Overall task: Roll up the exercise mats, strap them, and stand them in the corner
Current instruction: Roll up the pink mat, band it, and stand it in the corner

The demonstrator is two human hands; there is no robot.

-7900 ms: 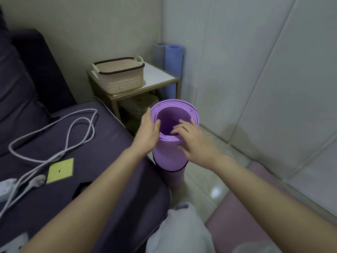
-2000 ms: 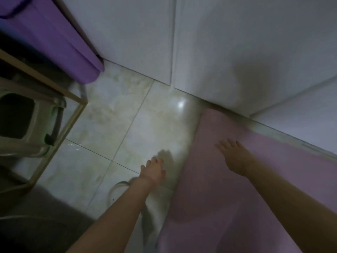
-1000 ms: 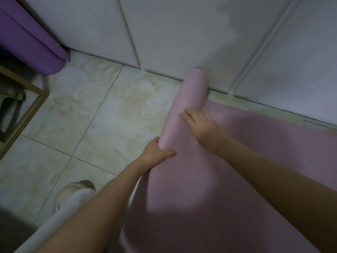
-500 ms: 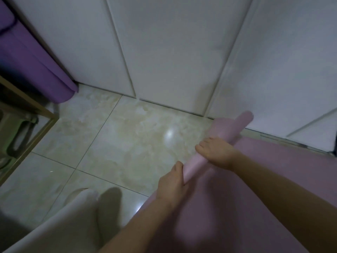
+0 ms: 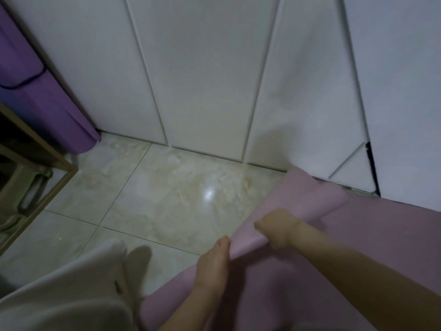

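The grip of the left hand point(image 5: 212, 263) and right hand point(image 5: 278, 231) is curling tight round the pink mat point(image 5: 305, 199), on the near end of its small roll, whose far end is lying right beside the white wall point(image 5: 202, 68). The rest of the mat is lying flat on the floor point(image 5: 167, 199) along the wall. The roll may be going crooked and loose, I think, because both hands are pushing far from the wall end.
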